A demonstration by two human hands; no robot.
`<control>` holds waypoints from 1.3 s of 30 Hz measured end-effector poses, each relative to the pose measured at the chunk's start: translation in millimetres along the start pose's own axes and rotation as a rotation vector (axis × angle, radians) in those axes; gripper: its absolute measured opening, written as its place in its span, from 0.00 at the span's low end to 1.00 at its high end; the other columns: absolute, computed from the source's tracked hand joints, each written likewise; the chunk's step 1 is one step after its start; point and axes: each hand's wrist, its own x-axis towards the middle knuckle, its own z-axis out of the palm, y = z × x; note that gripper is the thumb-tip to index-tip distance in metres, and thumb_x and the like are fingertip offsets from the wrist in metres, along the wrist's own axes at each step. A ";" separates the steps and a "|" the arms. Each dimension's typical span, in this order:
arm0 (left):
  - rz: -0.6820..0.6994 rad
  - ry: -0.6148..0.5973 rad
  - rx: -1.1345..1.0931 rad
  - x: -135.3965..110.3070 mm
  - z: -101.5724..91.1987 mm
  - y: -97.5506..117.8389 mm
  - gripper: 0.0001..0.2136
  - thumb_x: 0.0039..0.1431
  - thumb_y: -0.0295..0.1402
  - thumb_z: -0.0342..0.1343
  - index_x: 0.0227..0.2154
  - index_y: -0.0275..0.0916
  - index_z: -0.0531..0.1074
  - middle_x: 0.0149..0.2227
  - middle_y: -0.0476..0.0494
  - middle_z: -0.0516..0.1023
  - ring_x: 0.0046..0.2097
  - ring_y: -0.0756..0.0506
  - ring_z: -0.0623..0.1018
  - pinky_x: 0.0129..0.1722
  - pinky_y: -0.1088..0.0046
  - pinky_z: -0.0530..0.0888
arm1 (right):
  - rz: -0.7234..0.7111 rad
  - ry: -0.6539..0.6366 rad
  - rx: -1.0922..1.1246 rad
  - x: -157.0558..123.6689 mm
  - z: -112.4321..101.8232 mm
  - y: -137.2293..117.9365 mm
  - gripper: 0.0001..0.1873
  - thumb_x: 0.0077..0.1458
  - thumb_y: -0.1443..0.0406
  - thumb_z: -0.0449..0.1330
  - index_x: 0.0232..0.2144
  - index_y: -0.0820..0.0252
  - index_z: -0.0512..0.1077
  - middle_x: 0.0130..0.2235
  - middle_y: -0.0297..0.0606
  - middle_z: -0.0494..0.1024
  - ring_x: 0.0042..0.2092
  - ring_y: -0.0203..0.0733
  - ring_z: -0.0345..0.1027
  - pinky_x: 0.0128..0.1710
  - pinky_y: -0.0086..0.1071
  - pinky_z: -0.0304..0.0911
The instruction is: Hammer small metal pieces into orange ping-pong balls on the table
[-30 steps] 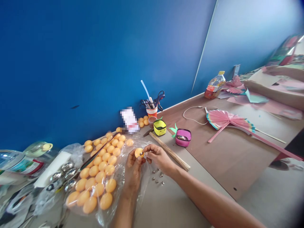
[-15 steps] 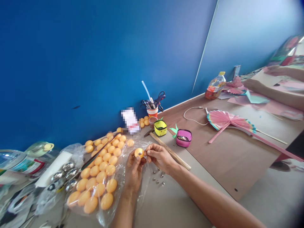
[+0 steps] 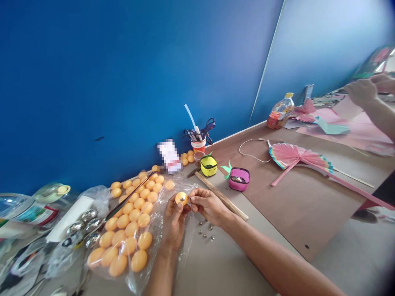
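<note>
My left hand [image 3: 175,218] is closed around an orange ping-pong ball [image 3: 179,196], held up above the table. A dark, shiny spot shows on the ball's face, perhaps an opening with metal in it. Close against the ball's right side, my right hand [image 3: 206,204] pinches thumb and fingers together; what lies between the tips is too small to make out. Below it, several small shiny metal pieces [image 3: 205,235] lie loose on the table. To the left, many more orange balls [image 3: 131,230] rest in and around a clear plastic bag [image 3: 157,246].
Thin wooden sticks [image 3: 222,195] lie beyond my right hand, near a yellow box [image 3: 209,165] and a magenta box [image 3: 239,179]. A cup of pens and scissors [image 3: 198,144] stands by the wall. Rightward are a pink paper fan [image 3: 298,156] and another person's hands [image 3: 364,91].
My hands stay almost in place, with only slight finger movement at the ball. At the far right, the other person's arms have lifted off the pink paper.
</note>
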 end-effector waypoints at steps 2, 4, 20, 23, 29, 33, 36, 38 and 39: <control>-0.002 -0.003 0.014 0.2 -0.9 -0.6 0.15 0.52 0.39 0.67 0.42 0.41 0.75 0.37 0.47 0.78 0.34 0.48 0.76 0.39 0.68 0.71 | 0.000 -0.004 -0.007 -0.2 -0.5 0.3 0.17 0.36 0.61 0.74 0.24 0.61 0.71 0.18 0.27 0.68 0.22 0.30 0.56 0.26 0.29 0.48; -0.006 -0.007 0.023 0.5 -1.7 -1.1 0.16 0.52 0.39 0.67 0.42 0.41 0.75 0.37 0.47 0.78 0.34 0.48 0.76 0.39 0.67 0.71 | -0.007 -0.011 -0.006 -0.3 -0.8 0.8 0.16 0.37 0.60 0.74 0.24 0.61 0.72 0.18 0.26 0.66 0.22 0.30 0.55 0.26 0.29 0.47; -0.008 0.004 -0.013 -1.3 6.1 3.6 0.14 0.49 0.39 0.69 0.38 0.39 0.77 0.33 0.45 0.79 0.33 0.46 0.76 0.37 0.67 0.73 | 0.033 -0.018 -0.054 -0.4 -0.9 2.5 0.18 0.35 0.57 0.75 0.22 0.61 0.72 0.21 0.29 0.70 0.23 0.31 0.55 0.26 0.29 0.48; -0.004 -0.007 -0.004 -1.4 6.3 3.3 0.15 0.49 0.39 0.69 0.38 0.39 0.77 0.33 0.45 0.79 0.33 0.46 0.76 0.37 0.66 0.73 | 0.031 -0.028 -0.048 -0.6 -1.0 2.7 0.17 0.36 0.58 0.74 0.22 0.61 0.73 0.20 0.29 0.69 0.23 0.31 0.55 0.27 0.29 0.48; 0.008 0.015 0.017 -0.5 2.8 -0.6 0.16 0.48 0.39 0.69 0.39 0.39 0.77 0.36 0.43 0.80 0.36 0.44 0.77 0.39 0.64 0.73 | 0.020 -0.025 -0.050 0.2 -2.1 3.5 0.16 0.36 0.59 0.75 0.22 0.60 0.73 0.21 0.30 0.69 0.24 0.32 0.54 0.27 0.29 0.49; 0.011 0.022 0.045 0.2 1.0 -1.8 0.16 0.49 0.39 0.69 0.40 0.39 0.77 0.38 0.43 0.80 0.37 0.44 0.78 0.41 0.64 0.74 | 0.010 -0.025 -0.049 0.5 -2.2 4.3 0.16 0.36 0.59 0.75 0.22 0.60 0.73 0.22 0.30 0.70 0.26 0.33 0.56 0.28 0.30 0.50; 0.011 0.029 0.047 -0.2 2.3 -1.1 0.16 0.49 0.39 0.69 0.39 0.39 0.77 0.37 0.44 0.80 0.37 0.44 0.78 0.41 0.65 0.74 | -0.006 -0.017 -0.062 1.0 -2.1 6.1 0.17 0.36 0.58 0.75 0.22 0.60 0.73 0.22 0.30 0.70 0.26 0.33 0.57 0.28 0.30 0.50; 0.011 0.039 0.043 -0.6 3.2 -0.7 0.16 0.49 0.39 0.69 0.39 0.39 0.77 0.36 0.44 0.80 0.36 0.45 0.78 0.40 0.65 0.74 | -0.006 -0.005 -0.073 1.2 -1.9 7.1 0.17 0.36 0.57 0.75 0.22 0.61 0.73 0.22 0.30 0.70 0.26 0.33 0.57 0.29 0.30 0.51; 0.010 0.042 0.041 -0.8 3.3 -0.7 0.16 0.48 0.39 0.69 0.39 0.39 0.77 0.36 0.44 0.80 0.36 0.45 0.78 0.40 0.66 0.74 | -0.001 -0.002 -0.077 1.1 -1.7 7.4 0.18 0.36 0.57 0.75 0.22 0.61 0.73 0.22 0.30 0.70 0.26 0.32 0.58 0.29 0.30 0.51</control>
